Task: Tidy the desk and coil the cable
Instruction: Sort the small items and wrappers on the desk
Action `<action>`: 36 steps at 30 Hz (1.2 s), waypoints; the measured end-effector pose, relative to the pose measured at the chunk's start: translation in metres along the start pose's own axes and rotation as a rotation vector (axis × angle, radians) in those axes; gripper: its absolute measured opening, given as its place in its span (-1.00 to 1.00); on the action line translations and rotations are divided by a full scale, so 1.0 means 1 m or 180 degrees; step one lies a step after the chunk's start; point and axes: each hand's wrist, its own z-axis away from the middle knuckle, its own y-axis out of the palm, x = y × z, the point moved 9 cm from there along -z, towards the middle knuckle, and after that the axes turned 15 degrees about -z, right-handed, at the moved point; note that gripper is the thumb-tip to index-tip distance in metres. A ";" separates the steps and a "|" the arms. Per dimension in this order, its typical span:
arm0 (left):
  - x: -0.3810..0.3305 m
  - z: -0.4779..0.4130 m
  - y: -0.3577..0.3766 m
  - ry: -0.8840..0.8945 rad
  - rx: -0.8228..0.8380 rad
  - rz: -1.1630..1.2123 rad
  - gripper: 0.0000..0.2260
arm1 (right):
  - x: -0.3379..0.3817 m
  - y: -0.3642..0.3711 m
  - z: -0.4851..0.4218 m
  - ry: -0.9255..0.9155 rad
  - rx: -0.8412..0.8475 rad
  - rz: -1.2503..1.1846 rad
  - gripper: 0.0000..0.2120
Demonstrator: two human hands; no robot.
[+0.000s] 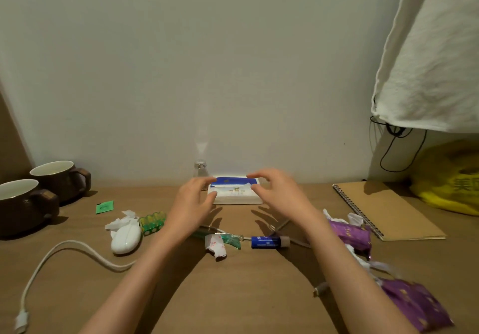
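behind the left hand (pixel 191 205), a small clear bottle (pixel 200 167), base hidden

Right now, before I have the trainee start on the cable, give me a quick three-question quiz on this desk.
1. True or false: the two brown ceramic mugs stand at the left end of the wooden desk.
2. The blue-and-white tissue pack lies: A, by the wall, between the left hand and the right hand; B, at the desk's near edge; C, inside a mug.
3. Fill in: the plug end of the white braided cable lies at the desk's near-___ corner.
Key: 1 true; 2 A; 3 left.
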 end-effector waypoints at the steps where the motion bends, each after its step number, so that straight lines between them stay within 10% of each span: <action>1: -0.004 0.002 0.004 0.0049 0.0063 -0.0060 -0.65 | 0.001 -0.013 0.006 0.0034 0.0035 0.0026 -0.69; 13: -0.021 -0.002 0.065 0.0041 0.0635 -0.0501 -0.57 | -0.093 -0.089 0.079 0.0946 0.0548 0.0856 -0.63; 27: -0.011 0.000 0.080 -0.0134 0.0806 -0.0242 -0.56 | -0.099 -0.073 0.073 0.0571 0.0584 0.1476 -0.70; 36: -0.010 0.000 0.077 -0.0143 0.0763 -0.0092 -0.58 | -0.028 -0.080 0.033 0.0173 0.0023 0.0026 -0.84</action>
